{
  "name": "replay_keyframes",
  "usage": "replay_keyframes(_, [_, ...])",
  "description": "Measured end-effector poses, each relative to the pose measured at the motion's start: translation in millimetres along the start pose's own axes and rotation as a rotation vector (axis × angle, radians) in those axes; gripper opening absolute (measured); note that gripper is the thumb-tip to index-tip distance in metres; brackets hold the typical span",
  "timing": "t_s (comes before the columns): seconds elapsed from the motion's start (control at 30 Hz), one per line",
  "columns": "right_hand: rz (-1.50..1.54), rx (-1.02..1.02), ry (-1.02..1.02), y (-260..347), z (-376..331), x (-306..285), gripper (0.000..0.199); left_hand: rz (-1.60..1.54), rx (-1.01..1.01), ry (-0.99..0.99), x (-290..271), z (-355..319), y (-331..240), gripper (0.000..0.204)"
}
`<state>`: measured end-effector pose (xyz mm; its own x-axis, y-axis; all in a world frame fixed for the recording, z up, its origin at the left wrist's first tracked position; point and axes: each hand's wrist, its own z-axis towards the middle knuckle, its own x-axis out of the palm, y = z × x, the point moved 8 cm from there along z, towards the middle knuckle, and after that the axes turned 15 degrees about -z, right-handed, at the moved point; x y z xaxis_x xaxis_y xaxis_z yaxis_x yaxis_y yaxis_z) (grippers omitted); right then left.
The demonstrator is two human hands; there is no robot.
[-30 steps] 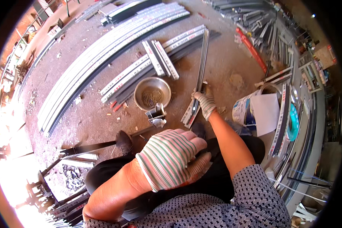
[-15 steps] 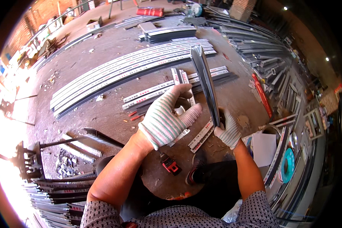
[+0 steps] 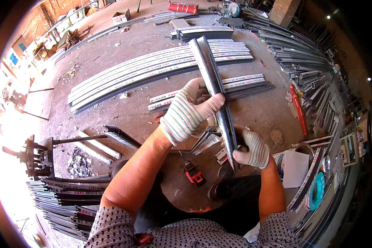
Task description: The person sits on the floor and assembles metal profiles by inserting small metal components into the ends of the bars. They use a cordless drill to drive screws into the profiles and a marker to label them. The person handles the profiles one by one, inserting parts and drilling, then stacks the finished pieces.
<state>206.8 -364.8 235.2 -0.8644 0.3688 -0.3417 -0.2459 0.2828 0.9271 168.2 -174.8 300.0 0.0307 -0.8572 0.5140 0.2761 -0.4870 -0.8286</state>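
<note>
- Around the middle of the grey profile: left hand, gloved, thumb across near face, fingers curled behind
- Near its lower end: right hand, gloved, gripping with thumb on the side, some fingers hidden
- Profile held up off the floor, tilted, top end leaning left
- Looks stiff, fairly light; smooth faces could slip, thin edges could scratch; mid-length plus lower end seems a sound hold
- Below: red-and-black drill on the floor
- Past the hands: long strips lying side by side
- Off right: teal roll
</note>
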Motion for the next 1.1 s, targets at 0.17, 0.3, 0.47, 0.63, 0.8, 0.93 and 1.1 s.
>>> replay_keyframes(0.17, [-0.212,-0.173,-0.061,-3,2,1,0.07,-0.043,-0.015,-0.061,-1,1,9,0.046])
replay_keyframes(0.3, [-0.261,-0.192,-0.085,10,2,4,0.062,-0.043,-0.025,-0.081,-4,2,12,0.041])
replay_keyframes(0.47, [-0.231,-0.18,-0.08,9,2,3,0.057,-0.015,-0.028,-0.112,-12,6,20,0.038])
replay_keyframes(0.63, [-0.254,-0.169,-0.12,8,6,3,0.056,-0.002,-0.018,-0.107,-18,7,20,0.035])
replay_keyframes(0.8, [-0.377,-0.176,-0.26,14,7,-5,0.054,-0.057,-0.015,-0.123,-18,5,13,0.031])
replay_keyframes(0.93, [-0.457,-0.166,-0.334,14,5,-3,0.054,0.013,0.056,-0.072,-12,0,-7,0.043])
replay_keyframes(1.1, [-0.491,-0.158,-0.34,13,3,1,0.054,0.027,0.073,-0.065,-17,-1,-6,0.055])
